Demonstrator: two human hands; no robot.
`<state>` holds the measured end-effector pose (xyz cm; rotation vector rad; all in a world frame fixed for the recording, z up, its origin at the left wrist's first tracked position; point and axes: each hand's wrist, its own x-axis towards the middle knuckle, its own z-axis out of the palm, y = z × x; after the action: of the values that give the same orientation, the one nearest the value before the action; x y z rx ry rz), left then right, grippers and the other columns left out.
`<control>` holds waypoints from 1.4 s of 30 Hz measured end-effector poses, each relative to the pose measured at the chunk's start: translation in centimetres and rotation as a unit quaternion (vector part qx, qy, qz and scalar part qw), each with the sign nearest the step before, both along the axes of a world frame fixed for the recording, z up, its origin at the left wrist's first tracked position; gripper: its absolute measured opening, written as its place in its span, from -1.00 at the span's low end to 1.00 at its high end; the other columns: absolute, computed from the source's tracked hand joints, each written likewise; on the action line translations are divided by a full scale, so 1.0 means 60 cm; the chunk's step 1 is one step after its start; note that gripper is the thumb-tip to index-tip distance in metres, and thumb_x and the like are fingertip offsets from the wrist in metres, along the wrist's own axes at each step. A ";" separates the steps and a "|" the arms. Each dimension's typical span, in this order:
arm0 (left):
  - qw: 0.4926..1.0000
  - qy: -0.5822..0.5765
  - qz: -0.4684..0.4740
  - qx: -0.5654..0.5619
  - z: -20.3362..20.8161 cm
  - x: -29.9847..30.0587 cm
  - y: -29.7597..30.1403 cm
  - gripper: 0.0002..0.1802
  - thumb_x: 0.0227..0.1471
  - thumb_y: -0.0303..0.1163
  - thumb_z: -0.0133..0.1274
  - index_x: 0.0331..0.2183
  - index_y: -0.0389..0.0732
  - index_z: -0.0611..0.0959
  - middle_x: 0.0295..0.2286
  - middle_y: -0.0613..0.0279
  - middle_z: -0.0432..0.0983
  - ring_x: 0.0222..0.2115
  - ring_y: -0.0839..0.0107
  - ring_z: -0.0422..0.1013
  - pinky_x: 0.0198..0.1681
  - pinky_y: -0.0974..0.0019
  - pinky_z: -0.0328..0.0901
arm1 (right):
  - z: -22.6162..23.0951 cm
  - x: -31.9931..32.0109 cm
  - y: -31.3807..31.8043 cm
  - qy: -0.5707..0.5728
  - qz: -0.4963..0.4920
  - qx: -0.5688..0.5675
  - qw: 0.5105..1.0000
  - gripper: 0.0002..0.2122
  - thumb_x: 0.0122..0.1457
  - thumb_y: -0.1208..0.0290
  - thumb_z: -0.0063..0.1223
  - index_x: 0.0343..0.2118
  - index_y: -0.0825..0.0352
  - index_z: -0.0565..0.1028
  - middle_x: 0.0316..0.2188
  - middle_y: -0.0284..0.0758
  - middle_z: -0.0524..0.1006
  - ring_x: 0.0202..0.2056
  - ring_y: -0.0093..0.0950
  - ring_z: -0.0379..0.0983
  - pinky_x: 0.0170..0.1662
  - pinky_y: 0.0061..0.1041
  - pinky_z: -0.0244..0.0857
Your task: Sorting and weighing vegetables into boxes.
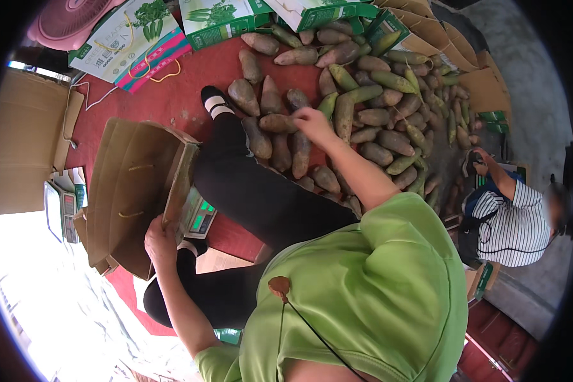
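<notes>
My right hand reaches across to the pile, its fingers closed on the end of a brownish, soil-covered radish. More reddish-brown radishes lie around it on the red floor covering. My left hand grips the near edge of an open cardboard box with rope handles. The inside of this box is mostly hidden. Right beside it, partly covered by the box wall, a scale shows a lit green display.
A large heap of green and brown radishes spreads to the right. Printed gift boxes and a pink fan stand at the back. A second scale is at left. Another person in stripes works at far right.
</notes>
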<state>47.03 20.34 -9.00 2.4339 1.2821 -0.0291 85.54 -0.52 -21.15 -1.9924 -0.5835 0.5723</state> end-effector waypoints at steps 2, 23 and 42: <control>1.000 -0.012 0.013 -0.002 -0.003 -0.004 0.000 -0.72 -0.11 -0.46 0.02 -0.25 -0.24 0.56 -0.38 -0.04 0.50 -0.33 -0.01 0.43 -0.27 0.11 0.30 | -0.076 0.019 -0.067 0.122 -0.132 -0.067 0.981 -0.80 -0.07 0.48 0.10 -0.35 0.42 0.54 -0.40 -0.19 0.55 -0.32 -0.39 0.49 -0.27 -0.44 0.32; 1.000 -0.009 0.018 -0.005 0.008 0.016 -0.005 -0.73 -0.14 -0.55 -0.02 -0.29 -0.26 0.56 -0.39 0.03 0.48 -0.35 0.03 0.43 -0.28 0.14 0.31 | -0.162 0.031 -0.014 0.097 -0.374 -0.431 0.816 -0.30 -0.23 0.20 0.35 0.00 0.17 0.21 -0.01 -0.29 0.32 0.06 -0.31 0.24 0.04 -0.19 0.20; 0.999 0.010 0.034 0.011 0.023 0.015 -0.015 -0.76 -0.09 -0.48 -0.04 -0.31 -0.07 0.62 -0.41 0.18 0.49 -0.30 0.17 0.42 -0.26 0.17 0.32 | 0.069 0.047 -0.023 0.487 -0.082 0.113 0.862 -0.61 -0.04 0.27 0.19 -0.13 0.22 0.40 -0.23 -0.42 0.47 -0.19 -0.51 0.36 -0.13 -0.46 0.16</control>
<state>47.90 19.45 -7.61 2.4118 1.3804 -0.0220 88.38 -1.92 -17.02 -1.2672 0.1499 1.2157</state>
